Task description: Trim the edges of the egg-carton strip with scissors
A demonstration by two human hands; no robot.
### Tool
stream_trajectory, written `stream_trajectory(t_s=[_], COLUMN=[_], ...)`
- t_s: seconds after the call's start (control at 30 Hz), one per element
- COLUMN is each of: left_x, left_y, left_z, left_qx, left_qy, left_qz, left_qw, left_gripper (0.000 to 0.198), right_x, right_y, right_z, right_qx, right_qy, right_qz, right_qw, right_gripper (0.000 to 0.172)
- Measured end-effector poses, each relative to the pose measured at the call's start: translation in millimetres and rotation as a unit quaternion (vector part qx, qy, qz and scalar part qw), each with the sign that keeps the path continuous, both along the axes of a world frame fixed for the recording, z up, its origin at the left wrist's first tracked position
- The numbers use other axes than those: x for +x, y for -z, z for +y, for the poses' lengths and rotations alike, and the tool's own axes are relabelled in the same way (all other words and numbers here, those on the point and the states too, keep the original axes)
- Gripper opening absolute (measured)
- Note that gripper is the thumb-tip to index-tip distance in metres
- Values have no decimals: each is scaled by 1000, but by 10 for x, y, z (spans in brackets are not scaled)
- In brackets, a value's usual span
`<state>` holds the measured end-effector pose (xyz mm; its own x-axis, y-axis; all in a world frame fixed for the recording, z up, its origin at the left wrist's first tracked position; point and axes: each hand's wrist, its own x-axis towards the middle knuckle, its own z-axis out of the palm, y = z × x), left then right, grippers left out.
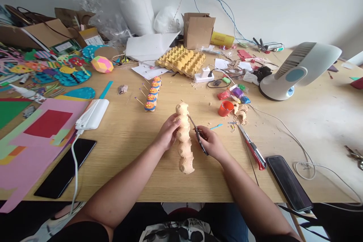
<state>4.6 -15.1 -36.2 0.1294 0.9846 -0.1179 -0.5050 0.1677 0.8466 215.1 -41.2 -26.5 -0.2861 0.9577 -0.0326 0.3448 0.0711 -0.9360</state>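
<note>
- Head view: the left hand [168, 131] grips a bumpy pale egg-carton strip [185, 144] by its side, above the near middle of the table [124, 128].
- The right hand [211, 141] holds scissors [197, 134], their blades at the strip's right edge.
- Beyond the left hand stands a painted strip [152, 97] with pins.
- Right of the scissors: an orange cup [225, 110] and a knife [254, 150].

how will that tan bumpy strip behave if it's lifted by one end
The tan bumpy strip is probably light, as the left hand alone seems to hold it by one side. It should be fairly stiff, since it runs almost straight beyond that grip. Its rough, ragged edge looks apt to tear if tugged.
</note>
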Motion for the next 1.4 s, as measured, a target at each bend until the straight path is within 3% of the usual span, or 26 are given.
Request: stream_trajectory(t_s=[0.23,0.73,1.13,1.4], left_x=[-13,20,61,74], left_y=[-5,-21,-32,-9], left_z=[-8,-22,-57,-74], left_qx=[13,3,-1,-8], left_qy=[-8,-15,-21,-28], left_qz=[7,4,5,2], left_qw=[1000,1000,1000,1000], left_gripper=[50,53,57,61], right_x=[12,-3,-7,-11], right_y=[-4,17,-47,-68], right_z=[-13,-3,-15,-8], right_qx=[35,-18,9,21], right_qy=[-25,-20,38,41], right_qz=[-30,26,-103,-119], right_qw=[999,999,994,992], right_gripper=[21,33,33,38])
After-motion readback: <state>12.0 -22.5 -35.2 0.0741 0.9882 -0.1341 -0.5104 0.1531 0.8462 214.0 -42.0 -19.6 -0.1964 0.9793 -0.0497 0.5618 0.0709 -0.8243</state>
